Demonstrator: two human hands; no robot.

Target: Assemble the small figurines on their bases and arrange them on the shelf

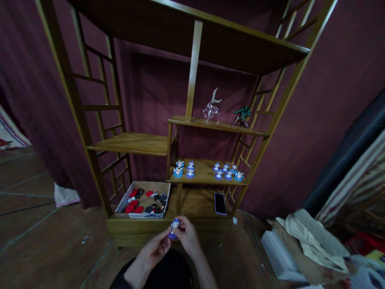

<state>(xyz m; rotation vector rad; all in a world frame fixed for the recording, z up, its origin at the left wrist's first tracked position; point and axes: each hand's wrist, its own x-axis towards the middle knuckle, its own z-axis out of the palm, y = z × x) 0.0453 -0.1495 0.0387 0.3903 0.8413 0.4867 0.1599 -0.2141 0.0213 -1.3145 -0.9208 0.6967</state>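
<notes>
Both of my hands meet in front of the shelf's lower edge, around a small figurine (175,225) with a purple hat, white face and purple base. My left hand (156,247) pinches it low on the left side. Fingers of my right hand (187,235) close on it from the right and partly cover its body. Similar figurines (190,172) stand on the shelf above, in a left group with purple and light-blue bases. A second group of figurines (219,174) stands farther right on that same shelf.
A shallow box (141,215) with red and black pieces sits on the bottom shelf, left. A phone (220,204) lies right. Higher up stand a clear deer (212,110) and a green-caped figure (242,116). A white box (282,255) and cloth (319,241) are on the floor.
</notes>
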